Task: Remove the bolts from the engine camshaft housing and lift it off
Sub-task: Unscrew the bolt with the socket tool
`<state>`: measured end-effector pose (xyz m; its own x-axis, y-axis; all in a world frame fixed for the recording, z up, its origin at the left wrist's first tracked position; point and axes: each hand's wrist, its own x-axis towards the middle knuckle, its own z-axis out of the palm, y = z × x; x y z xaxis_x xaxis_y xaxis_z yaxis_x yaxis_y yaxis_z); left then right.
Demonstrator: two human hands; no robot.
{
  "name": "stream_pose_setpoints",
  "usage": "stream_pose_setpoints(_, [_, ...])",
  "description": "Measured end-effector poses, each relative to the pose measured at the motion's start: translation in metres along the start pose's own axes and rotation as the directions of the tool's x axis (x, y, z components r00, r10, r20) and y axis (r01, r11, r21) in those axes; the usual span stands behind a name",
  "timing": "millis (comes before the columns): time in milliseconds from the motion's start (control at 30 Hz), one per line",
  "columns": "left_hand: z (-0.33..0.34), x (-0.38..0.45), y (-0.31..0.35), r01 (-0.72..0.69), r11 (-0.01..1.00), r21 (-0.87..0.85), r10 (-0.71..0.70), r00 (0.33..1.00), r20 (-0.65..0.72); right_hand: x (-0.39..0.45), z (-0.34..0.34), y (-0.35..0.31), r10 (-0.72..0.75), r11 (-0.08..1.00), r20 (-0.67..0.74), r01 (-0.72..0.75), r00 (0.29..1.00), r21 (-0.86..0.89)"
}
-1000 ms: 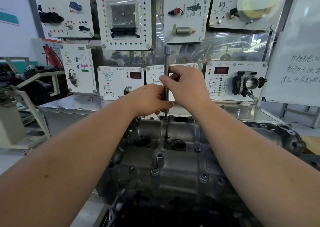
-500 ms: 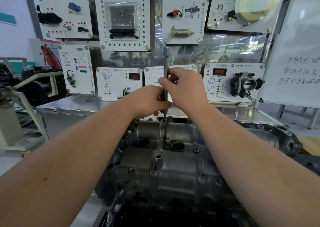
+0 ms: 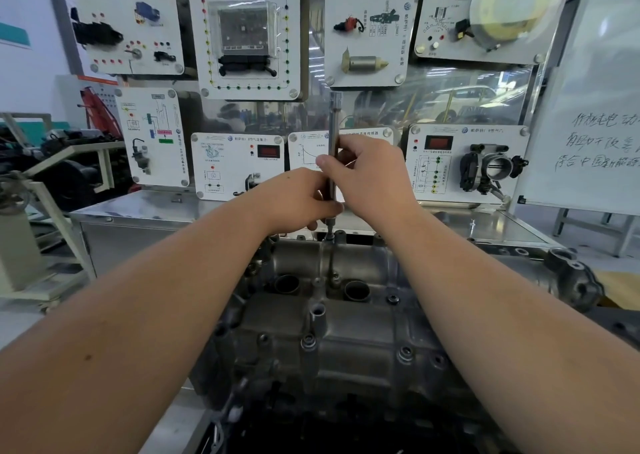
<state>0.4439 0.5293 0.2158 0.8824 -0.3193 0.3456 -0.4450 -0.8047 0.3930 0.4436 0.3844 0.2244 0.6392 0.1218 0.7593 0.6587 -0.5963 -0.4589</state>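
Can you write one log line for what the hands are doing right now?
step: unscrewing bolt | tool: long silver metal extension bar, upright on far edge of grey metal camshaft housing | left hand: grips bar | right hand: grips bar

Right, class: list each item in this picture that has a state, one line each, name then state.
Extension bar: upright, tip on a far-edge bolt.
Left hand: grips the bar low.
Right hand: pinches the bar higher.
Camshaft housing: seated on the engine, bolts in.
Red display: unlit.
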Motion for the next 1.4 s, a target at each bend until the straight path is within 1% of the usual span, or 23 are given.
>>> stream_pose_setpoints(200, [-0.0015,-0.0003,0.0003,0.016,0.997,-0.08,-0.015,1.0,0.014,0.002,-0.0015,0.0015,0.021,1.0,0.049,-0.021,0.999,-0.017])
stream_pose_setpoints(367, [-0.0008,0.0004,-0.0021,0.006,0.999,-0.051,-0.006,1.0,-0.002,-0.0014,-0.004,-0.0006,-0.003,1.0,0.052,0.001,0.999,0.028])
stream_pose_setpoints(467, [-0.0003,0.0008,-0.0026,0.002,0.999,-0.035,-0.003,1.0,-0.01,-0.0026,-0.0039,-0.0013,-0.009,1.0,0.038,0.009,0.999,0.013])
stream_pose_setpoints(600, [0.0,0.0009,-0.0023,0.018,0.996,-0.086,-0.019,1.0,-0.01,-0.0013,-0.0021,-0.0017,0.007,0.999,0.049,-0.005,0.999,-0.035])
stream_pose_setpoints(700, [-0.0003,0.0007,-0.0035,0.02,0.996,-0.087,-0.02,1.0,0.0,-0.001,-0.0017,-0.0023,-0.008,1.0,0.078,0.009,0.997,-0.016])
stream_pose_setpoints(800, [-0.0005,0.0007,-0.0038,0.013,0.999,-0.053,-0.013,1.0,0.0,-0.003,-0.0025,-0.0023,-0.007,1.0,0.068,0.006,0.998,0.013])
stream_pose_setpoints(900, [-0.0003,-0.0004,-0.0025,0.002,0.999,-0.033,-0.002,1.0,0.0,-0.0039,-0.0015,-0.0016,-0.01,1.0,0.039,0.009,0.999,0.008])
stream_pose_setpoints(1000, [0.0002,-0.0004,-0.0008,0.026,0.999,-0.044,-0.026,1.0,-0.002,-0.0022,-0.0002,-0.0007,0.009,1.0,0.021,-0.009,1.0,-0.012])
stream_pose_setpoints(1100, [-0.0005,-0.0008,0.0009,0.036,0.998,-0.052,-0.036,0.999,0.013,-0.0013,-0.0003,-0.0025,0.007,0.999,0.044,-0.005,0.999,-0.048])
stream_pose_setpoints(1167, [-0.001,-0.0014,0.0013,0.027,0.999,-0.047,-0.026,0.999,0.021,-0.0024,-0.0011,-0.004,-0.013,1.0,0.056,0.015,0.998,-0.024])
stream_pose_setpoints(1267, [-0.0011,-0.0018,0.0004,0.029,0.999,-0.023,-0.029,0.999,0.017,-0.0046,-0.0023,-0.0049,-0.026,0.999,0.035,0.025,0.999,0.028])
stream_pose_setpoints(1400, [-0.0007,-0.0008,-0.0006,0.029,0.999,-0.014,-0.029,0.999,0.017,-0.0027,-0.0016,-0.0043,-0.011,1.0,-0.004,0.011,1.0,-0.008])
